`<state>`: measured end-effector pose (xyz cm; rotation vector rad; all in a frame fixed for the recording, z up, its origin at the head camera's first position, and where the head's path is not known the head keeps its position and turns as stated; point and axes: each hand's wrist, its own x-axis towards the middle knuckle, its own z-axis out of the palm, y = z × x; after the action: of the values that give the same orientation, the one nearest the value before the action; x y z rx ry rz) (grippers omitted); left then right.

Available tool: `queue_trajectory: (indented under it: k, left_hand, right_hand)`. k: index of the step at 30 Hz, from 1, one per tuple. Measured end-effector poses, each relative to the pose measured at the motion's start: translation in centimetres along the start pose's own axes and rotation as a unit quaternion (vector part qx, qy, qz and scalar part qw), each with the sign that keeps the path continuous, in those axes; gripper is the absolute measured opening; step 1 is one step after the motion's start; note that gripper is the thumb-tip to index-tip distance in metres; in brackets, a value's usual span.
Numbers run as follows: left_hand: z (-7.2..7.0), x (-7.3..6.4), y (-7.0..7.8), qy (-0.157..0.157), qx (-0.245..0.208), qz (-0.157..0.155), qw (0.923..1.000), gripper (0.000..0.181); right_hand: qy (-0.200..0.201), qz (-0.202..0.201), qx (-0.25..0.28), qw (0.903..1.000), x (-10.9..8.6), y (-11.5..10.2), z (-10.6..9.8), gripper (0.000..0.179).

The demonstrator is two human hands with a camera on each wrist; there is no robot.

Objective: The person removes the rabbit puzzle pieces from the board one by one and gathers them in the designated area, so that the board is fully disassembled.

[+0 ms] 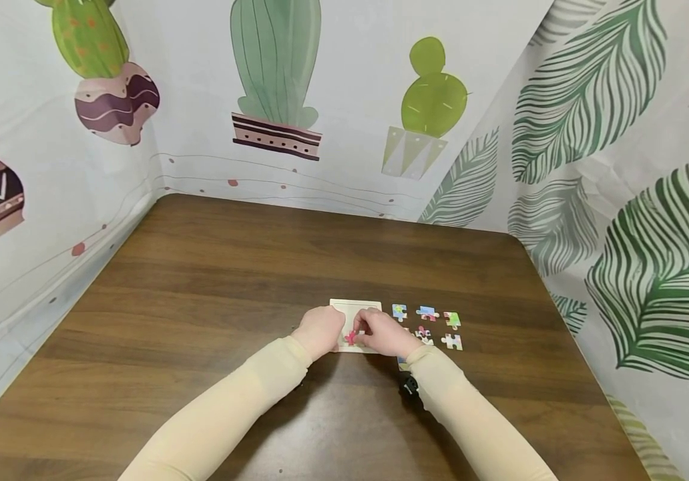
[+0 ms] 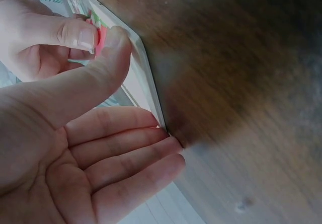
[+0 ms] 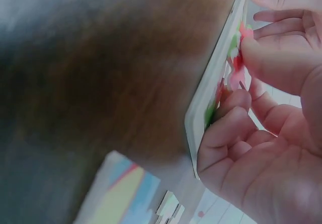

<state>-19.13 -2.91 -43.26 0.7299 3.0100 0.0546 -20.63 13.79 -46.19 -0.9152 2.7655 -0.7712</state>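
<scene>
A pale, shallow puzzle tray [image 1: 347, 307] lies on the brown table, with pink and green puzzle pieces [image 1: 351, 338] at its near side. My left hand [image 1: 322, 331] rests at the tray's left edge. Seen from the left wrist, the four fingers [image 2: 133, 166] lie nearly straight against that side, and the thumb [image 2: 113, 53] reaches over the near corner. My right hand [image 1: 385, 332] is over the tray's right part. Its thumb and curled forefinger pinch a pink puzzle piece [image 3: 238, 75] low over the tray; part of the piece is hidden by the fingers.
Several loose puzzle pieces lie right of the tray, among them a blue and green one [image 1: 399, 312], a blue and pink one [image 1: 427, 312] and a mostly white one [image 1: 452, 342]. Another piece [image 1: 402, 364] is partly under the right wrist. Printed cloth walls [image 1: 350, 153] border the table.
</scene>
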Motion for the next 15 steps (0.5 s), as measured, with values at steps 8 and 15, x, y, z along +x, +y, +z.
queue_trajectory:
  k: [8,15]
  left_hand:
    - [0.24,0.1,-0.1,-0.001,-0.003,0.001,1.0,0.021]
    - [0.2,0.09,-0.1,-0.003,-0.006,0.003,1.0,0.023]
  right_hand:
    - [-0.023,0.029,0.053,0.9979,0.01,0.03,-0.22,0.014]
    - [-0.048,0.05,0.119,0.9905,-0.21,0.4,-0.64,0.011]
